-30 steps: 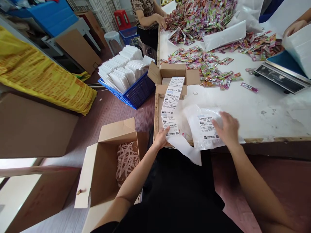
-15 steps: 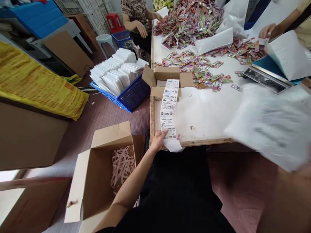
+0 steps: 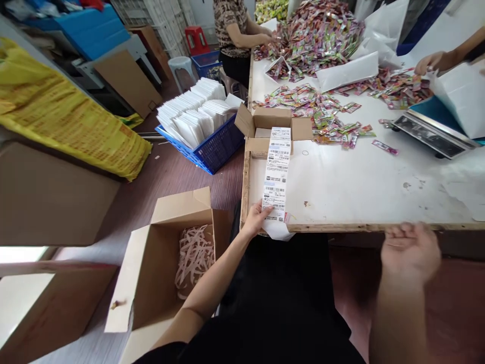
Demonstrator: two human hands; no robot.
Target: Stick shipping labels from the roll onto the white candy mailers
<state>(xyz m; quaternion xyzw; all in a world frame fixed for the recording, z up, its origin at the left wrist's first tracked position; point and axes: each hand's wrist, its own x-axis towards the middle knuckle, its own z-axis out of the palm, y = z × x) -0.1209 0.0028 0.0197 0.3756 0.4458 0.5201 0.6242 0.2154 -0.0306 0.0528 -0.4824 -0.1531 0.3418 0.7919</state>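
One strip of printed labels (image 3: pixel 279 164) is held near its lower end by the left hand (image 3: pixel 257 220), at the near left corner of the table (image 3: pixel 341 187). The strip is gripped narrowly between the thumb and the other fingers (image 3: pixel 267 211), with the thumb laid on the printed face. A length of blank white backing (image 3: pixel 278 231) is hung over the table's near edge, beside the hand. The strip's upper end is laid across the near side of a small open carton (image 3: pixel 272 118), whose flaps are spread. The right hand (image 3: pixel 411 253) is held well apart from the strip, at the near edge of the table, with its palm turned up and its fingers loosely curled; it is slightly blurred, and contact with the edge cannot be told.

Beyond the carton, small colourful sachets (image 3: pixel 326 38) are heaped on the table, with looser ones scattered nearer. A white packet (image 3: pixel 347 71) is laid among them. On the right, a white bag (image 3: pixel 464 98) is rested on a scale (image 3: pixel 428 135), and a co-worker's hand (image 3: pixel 435 62) is held near it, over the sachets. To the left of the table, white envelopes (image 3: pixel 193 111) are packed in rows in a blue basket (image 3: pixel 217 149). Nearer, pale paper strips (image 3: pixel 195 255) are contained in a large open box (image 3: pixel 151 283)
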